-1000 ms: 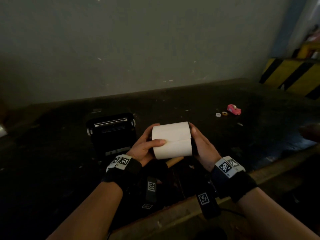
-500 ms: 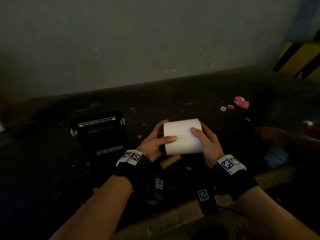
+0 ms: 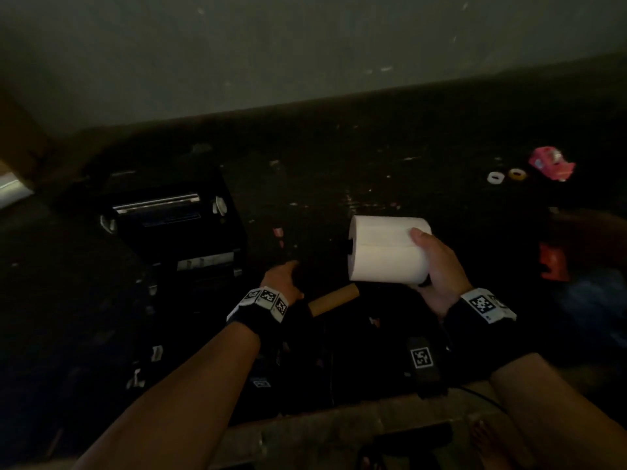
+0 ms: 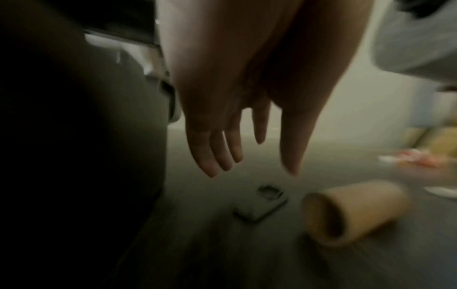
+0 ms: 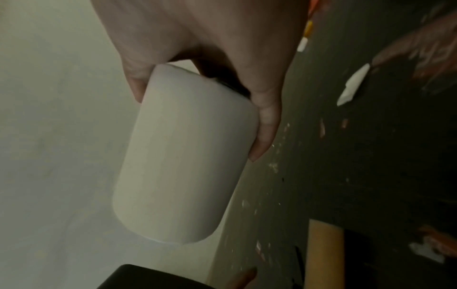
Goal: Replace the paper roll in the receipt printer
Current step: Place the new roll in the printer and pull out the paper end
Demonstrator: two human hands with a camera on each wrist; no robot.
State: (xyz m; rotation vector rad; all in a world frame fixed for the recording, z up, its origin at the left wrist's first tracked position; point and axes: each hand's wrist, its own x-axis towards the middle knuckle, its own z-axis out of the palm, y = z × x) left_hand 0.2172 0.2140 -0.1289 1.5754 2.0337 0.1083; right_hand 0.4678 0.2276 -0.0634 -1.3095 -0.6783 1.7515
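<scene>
Bare forearms, no sleeves. Black wrist band (image 3: 258, 317) behind the left hand (image 3: 281, 278), topped by white tags with black square codes. Same black band (image 3: 475, 325) with a white coded tag behind the right hand (image 3: 437, 266). Small black tagged unit (image 3: 422, 362) under the right wrist.

Right hand (image 5: 197, 39) grips a white paper roll (image 5: 183, 156) at its upper end, thumb on the left side, fingers (image 5: 265, 125) down the right side. The roll hangs tilted before a pale wall (image 5: 49, 136). To the right, a dark surface (image 5: 371, 166) carries white scraps (image 5: 353, 86). A brown cardboard tube (image 5: 323, 254) lies at lower right. A black corner (image 5: 153, 277) shows at bottom; what it belongs to cannot be told.
</scene>
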